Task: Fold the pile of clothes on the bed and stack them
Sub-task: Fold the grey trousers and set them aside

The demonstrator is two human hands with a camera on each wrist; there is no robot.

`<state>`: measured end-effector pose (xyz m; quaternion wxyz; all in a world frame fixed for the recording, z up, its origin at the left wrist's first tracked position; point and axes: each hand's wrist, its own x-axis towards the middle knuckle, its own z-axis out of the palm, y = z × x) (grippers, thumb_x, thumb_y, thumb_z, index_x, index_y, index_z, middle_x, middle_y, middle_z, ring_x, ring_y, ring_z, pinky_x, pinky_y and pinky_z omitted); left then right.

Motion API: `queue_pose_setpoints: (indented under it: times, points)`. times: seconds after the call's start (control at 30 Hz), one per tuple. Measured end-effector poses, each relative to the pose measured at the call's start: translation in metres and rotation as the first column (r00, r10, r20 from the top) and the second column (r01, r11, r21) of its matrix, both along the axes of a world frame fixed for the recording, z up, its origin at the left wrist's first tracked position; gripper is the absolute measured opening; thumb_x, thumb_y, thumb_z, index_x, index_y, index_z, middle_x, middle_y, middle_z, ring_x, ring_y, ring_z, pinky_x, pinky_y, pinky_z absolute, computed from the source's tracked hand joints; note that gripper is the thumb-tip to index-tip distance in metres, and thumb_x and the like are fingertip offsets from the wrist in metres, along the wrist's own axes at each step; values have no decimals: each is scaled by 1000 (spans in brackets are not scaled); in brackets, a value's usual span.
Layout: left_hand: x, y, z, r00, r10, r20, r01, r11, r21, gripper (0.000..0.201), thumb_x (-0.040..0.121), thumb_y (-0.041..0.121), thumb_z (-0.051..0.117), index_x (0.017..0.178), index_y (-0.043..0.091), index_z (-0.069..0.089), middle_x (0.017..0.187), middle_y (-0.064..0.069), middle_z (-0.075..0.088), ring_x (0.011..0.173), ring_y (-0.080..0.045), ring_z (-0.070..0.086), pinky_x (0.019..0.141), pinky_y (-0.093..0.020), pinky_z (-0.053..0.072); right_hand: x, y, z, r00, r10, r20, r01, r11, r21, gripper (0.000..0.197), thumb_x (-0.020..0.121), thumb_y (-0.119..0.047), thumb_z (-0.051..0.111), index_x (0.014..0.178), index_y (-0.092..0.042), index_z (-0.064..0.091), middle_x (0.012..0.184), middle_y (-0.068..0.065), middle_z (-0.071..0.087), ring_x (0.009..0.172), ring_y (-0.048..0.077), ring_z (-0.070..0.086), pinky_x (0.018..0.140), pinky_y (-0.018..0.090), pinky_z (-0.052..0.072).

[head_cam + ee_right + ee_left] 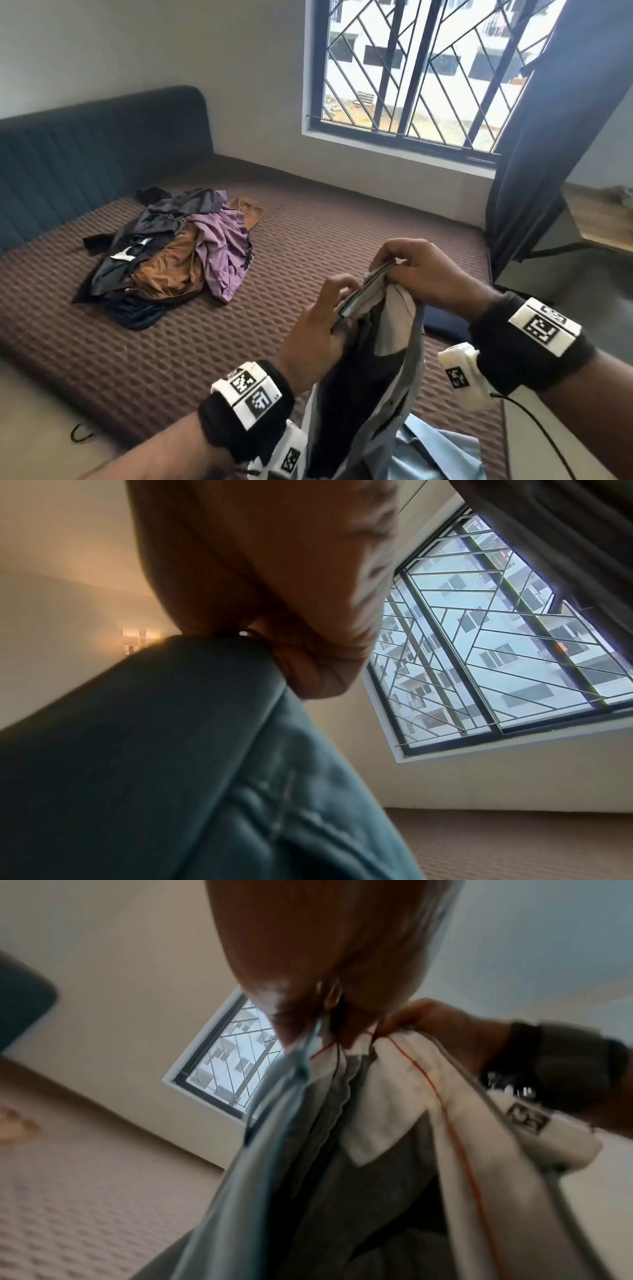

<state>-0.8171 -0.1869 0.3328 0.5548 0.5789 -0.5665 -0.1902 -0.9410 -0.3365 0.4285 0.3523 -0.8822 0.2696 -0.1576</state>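
I see the bed (308, 219) filling most of the head view, brown quilted cover, dark headboard (85, 144) at the far left and a barred window (428, 68) w/ a dark curtain (534, 154) on the right. The pile of clothes (171, 253) sits toward the headboard, unfolded: purple, tan, black and navy pieces tangled together, well apart from my hands. Just beside my right forearm a dark folded piece (445, 322) lies flat on the bed; could be the stack's start, can't confirm. Up close I'm holding a pale blue garment (394, 377) in the air over the near edge, inside showing, white lining and red stitching visible in the left wrist view. Left hand (322, 329) and right hand (428, 274) are close together, both w/ fingers pinched on the top hem, prob. a waistband, rest hanging toward my body. I judge this is the line-up step before the fold. To do it well: match the two hem edges flush, slide hands out to the corners, shake once so the legs or body hang straight, then lay it flat on open bed space, not on the pile, and crease from there.
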Motion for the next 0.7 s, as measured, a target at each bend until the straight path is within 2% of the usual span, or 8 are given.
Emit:
queue_pose_setpoints:
  times: [0.13, 0.27, 0.37, 0.43, 0.5, 0.57, 0.63, 0.7]
  points:
    - [7, -1, -16, 991, 84, 108, -80, 996, -37, 57, 81, -13, 55, 117, 32, 50, 109, 14, 65, 98, -3, 67, 84, -20, 52, 3, 2, -12, 998, -38, 46, 30, 983, 179, 27, 79, 9, 60, 83, -16, 72, 83, 0, 71, 74, 8, 63, 71, 29, 53]
    - [13, 0, -11, 994, 11, 113, -13, 1000, 17, 55, 79, -7, 57, 121, 29, 53, 112, 12, 66, 103, -4, 64, 89, -21, 50, -3, -2, -17, 993, -40, 109, 1, 943, 332, 22, 80, 12, 67, 92, -6, 72, 92, 15, 73, 89, 36, 69, 85, 46, 56]
    - [11, 0, 3, 989, -49, 140, 34, 993, 111, 37, 81, 21, 68, 116, 28, 57, 105, 12, 66, 97, -6, 65, 86, -28, 54, -7, 3, -15, 992, -11, 124, -30, 946, 324, 24, 79, 12, 67, 94, -7, 70, 92, 14, 71, 82, 26, 67, 82, 43, 56]
    - [6, -6, 9, 983, 35, 179, -52, 994, 91, 26, 84, 34, 70, 107, 27, 59, 96, 12, 67, 90, -6, 65, 80, -35, 55, -6, 7, -16, 994, 29, 103, -60, 949, 308, 27, 78, 8, 71, 97, -12, 69, 94, 10, 71, 82, 22, 65, 81, 42, 56]
    - [2, -13, 12, 974, 124, 191, -133, 990, 34, 13, 85, 31, 69, 91, 25, 59, 83, 10, 64, 79, -9, 62, 73, -39, 54, -7, 9, -16, 993, 50, 103, -84, 932, 353, 38, 77, 7, 73, 106, -17, 67, 104, 9, 68, 86, 23, 65, 83, 42, 56]
    - [1, -18, 16, 969, 158, 188, -163, 987, 12, 15, 84, 30, 68, 80, 29, 53, 79, 10, 60, 74, -8, 59, 67, -39, 54, -13, 10, -16, 983, 51, 176, -133, 857, 498, 49, 80, 11, 69, 117, -19, 61, 118, 11, 63, 94, 26, 64, 88, 43, 55]
    - [0, -20, 19, 972, 190, 139, -197, 980, 42, 23, 85, 28, 72, 81, 29, 49, 77, 10, 59, 65, -2, 55, 61, -33, 52, -22, 15, -20, 959, 39, 280, -207, 772, 601, 55, 82, 18, 62, 124, -15, 53, 129, 7, 59, 98, 26, 64, 91, 43, 53]
    - [-1, -23, 23, 972, 233, -26, -231, 970, 83, 27, 85, 28, 76, 90, 28, 50, 79, 8, 62, 58, 0, 55, 57, -22, 46, -27, 21, -30, 934, 14, 357, -234, 780, 581, 57, 79, 23, 62, 123, -11, 49, 130, -1, 59, 97, 23, 66, 88, 39, 57]
